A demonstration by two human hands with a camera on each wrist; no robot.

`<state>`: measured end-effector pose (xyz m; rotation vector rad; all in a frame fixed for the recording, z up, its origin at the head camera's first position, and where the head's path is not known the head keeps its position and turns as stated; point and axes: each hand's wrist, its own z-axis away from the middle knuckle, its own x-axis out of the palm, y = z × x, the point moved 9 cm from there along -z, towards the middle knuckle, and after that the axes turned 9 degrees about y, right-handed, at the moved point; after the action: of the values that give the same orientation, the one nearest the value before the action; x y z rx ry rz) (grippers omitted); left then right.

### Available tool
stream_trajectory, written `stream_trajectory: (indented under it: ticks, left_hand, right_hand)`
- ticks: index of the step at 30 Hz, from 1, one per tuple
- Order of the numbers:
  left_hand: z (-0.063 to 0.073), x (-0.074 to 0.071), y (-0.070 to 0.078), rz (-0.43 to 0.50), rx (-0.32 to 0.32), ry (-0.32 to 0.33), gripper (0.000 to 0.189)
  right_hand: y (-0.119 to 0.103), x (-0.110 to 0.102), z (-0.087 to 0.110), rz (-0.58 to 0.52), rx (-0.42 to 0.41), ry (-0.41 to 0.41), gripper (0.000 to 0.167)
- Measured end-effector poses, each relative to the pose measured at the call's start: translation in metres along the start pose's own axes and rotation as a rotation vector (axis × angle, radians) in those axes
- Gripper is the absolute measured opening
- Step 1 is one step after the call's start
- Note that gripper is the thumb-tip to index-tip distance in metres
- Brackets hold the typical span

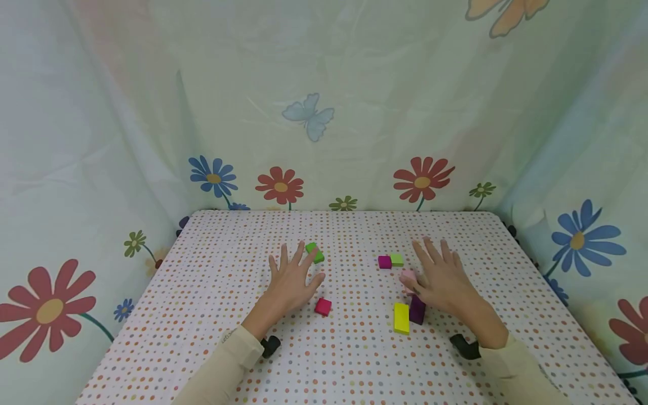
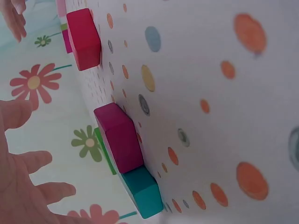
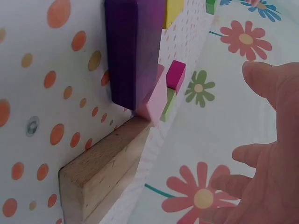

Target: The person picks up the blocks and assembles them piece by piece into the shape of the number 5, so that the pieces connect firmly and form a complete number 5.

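My left hand point(image 1: 289, 284) hovers with fingers spread above the table, holding nothing. Beneath it, the left wrist view shows a magenta block point(image 2: 120, 140) touching a teal block point(image 2: 143, 192); the hand hides both from the head view. A red block point(image 1: 323, 306) lies near its thumb, and a green block point(image 1: 317, 256) past its fingertips. My right hand point(image 1: 445, 284), also spread and holding nothing, partly covers a pink block point(image 1: 408, 277). Beside it are a dark purple block point(image 1: 417, 310) and a yellow block point(image 1: 401, 318). A bare wood block point(image 3: 105, 170) shows only in the right wrist view.
A small magenta block point(image 1: 385, 262) and a light green block point(image 1: 396, 260) sit side by side left of the right hand's fingers. The dotted table point(image 1: 349, 360) ends at a flowered cloth backdrop point(image 1: 354, 152) behind and on both sides.
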<state>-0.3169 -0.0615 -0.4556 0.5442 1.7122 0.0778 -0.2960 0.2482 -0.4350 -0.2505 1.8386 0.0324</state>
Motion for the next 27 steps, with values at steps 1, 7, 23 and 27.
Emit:
stream_trajectory:
  ticks: [1,7,23,27]
  left_hand:
    - [0.0,0.001,0.0,0.001,-0.002,-0.003,0.068]
    - [0.003,0.0,0.002,0.02,0.011,-0.007,0.068]
    - [0.015,-0.001,0.003,0.076,0.058,0.009,0.063]
    - [0.018,0.0,0.004,0.086,0.096,0.0,0.062]
  right_hand:
    - [0.001,0.0,0.001,-0.002,0.004,-0.004,0.097]
    - [0.01,0.001,0.005,-0.012,0.021,-0.026,0.096]
    - [0.024,0.003,0.014,-0.02,0.047,-0.03,0.094]
    - [0.028,0.002,0.016,-0.027,0.056,-0.025,0.094]
